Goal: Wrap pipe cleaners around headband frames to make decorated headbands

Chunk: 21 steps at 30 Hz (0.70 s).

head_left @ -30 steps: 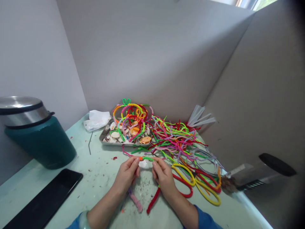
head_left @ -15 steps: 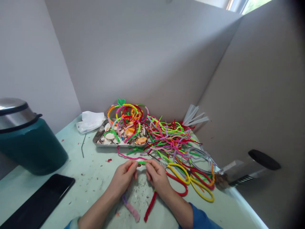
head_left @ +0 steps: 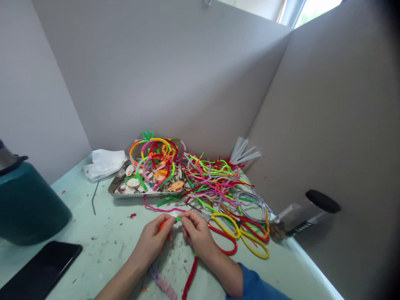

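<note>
Left hand (head_left: 154, 237) and right hand (head_left: 198, 235) meet almost fingertip to fingertip above the near middle of the table (head_left: 109, 258), each closed in a pinch on a fuzzy strip (head_left: 178, 219). Between the fingertips a short green stretch of it shows, with orange at the left fingers. A purple and pink end (head_left: 164, 285) hangs below the left hand, and a red end (head_left: 190, 277), green at its top, hangs below the right; the palms hide whether all of this is one length.

Beyond the hands, a metal tray (head_left: 146, 194) holds shells (head_left: 133, 182), and colourful wrapped hoops (head_left: 158, 140) stand over them, one topped with green loops. A thin pink stem (head_left: 159, 208) curves along the table between tray and hands. To the right of the tray spreads a tangled heap of fuzzy stems (head_left: 218, 177), with pale translucent sticks (head_left: 240, 152) at its far right side and a coil of grey wire (head_left: 250, 204) at its near right side.

Just right of the right hand lie yellow handles (head_left: 254, 246) and red handles (head_left: 229, 251) of scissors, overlapping. A clear container (head_left: 301, 214) with a black lid lies by the table's right edge.

At the left are a teal bottle (head_left: 31, 204), with a black phone (head_left: 40, 268) nearer. Farther off, a white packet (head_left: 104, 164) sits left of the tray, and a thin dark rod (head_left: 94, 199) lies just nearer.
</note>
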### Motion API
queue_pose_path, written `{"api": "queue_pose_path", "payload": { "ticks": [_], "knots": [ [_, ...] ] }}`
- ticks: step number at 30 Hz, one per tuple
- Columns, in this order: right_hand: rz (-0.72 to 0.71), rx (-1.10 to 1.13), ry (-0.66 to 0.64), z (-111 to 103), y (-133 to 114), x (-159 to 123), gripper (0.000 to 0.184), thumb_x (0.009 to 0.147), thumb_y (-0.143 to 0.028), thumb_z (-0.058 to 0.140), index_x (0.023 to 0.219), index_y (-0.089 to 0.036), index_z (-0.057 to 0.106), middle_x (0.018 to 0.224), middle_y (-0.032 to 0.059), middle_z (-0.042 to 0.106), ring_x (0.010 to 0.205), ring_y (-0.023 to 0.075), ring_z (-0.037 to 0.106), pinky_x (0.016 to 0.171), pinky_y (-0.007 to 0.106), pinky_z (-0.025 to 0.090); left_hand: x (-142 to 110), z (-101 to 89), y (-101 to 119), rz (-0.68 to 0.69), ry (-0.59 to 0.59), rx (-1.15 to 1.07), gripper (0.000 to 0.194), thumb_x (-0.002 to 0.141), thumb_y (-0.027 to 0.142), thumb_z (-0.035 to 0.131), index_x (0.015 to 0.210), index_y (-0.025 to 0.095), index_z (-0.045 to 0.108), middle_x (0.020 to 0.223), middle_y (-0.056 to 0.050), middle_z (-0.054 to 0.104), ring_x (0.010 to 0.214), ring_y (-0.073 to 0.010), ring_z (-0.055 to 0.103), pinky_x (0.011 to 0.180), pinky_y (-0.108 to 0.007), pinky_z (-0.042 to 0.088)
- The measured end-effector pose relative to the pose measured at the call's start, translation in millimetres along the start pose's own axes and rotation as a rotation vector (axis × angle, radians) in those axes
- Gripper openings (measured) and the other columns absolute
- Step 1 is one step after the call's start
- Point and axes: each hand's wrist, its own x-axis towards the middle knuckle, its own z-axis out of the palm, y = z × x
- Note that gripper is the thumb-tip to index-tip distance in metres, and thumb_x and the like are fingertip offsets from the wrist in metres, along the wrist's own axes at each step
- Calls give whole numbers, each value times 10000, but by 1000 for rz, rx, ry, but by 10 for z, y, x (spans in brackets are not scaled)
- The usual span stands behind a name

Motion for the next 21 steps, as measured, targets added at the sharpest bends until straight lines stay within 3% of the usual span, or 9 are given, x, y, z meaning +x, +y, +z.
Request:
{"api": "queue_pose_path", "payload": {
  "ticks": [11, 21],
  "knots": [
    [-4, -56, -3, -11, 9, -23, 143, 821, -273, 493, 769, -159, 564, 471, -70, 432, 416, 64, 340, 421, 184, 260, 19, -12, -83, -13, -41, 16, 419, 795, 545, 456, 613, 169, 494, 484, 45, 438, 393, -81, 329, 403, -198, 239],
    [-18, -74, -16, -6, 8, -18, 162, 831, -300, 491, 797, -163, 571, 481, -71, 436, 421, 65, 354, 435, 182, 285, -7, -3, 15, 49, 13, 101, 405, 800, 521, 462, 601, 173, 521, 501, 34, 481, 473, -114, 398, 472, -206, 296]
  ]
}}
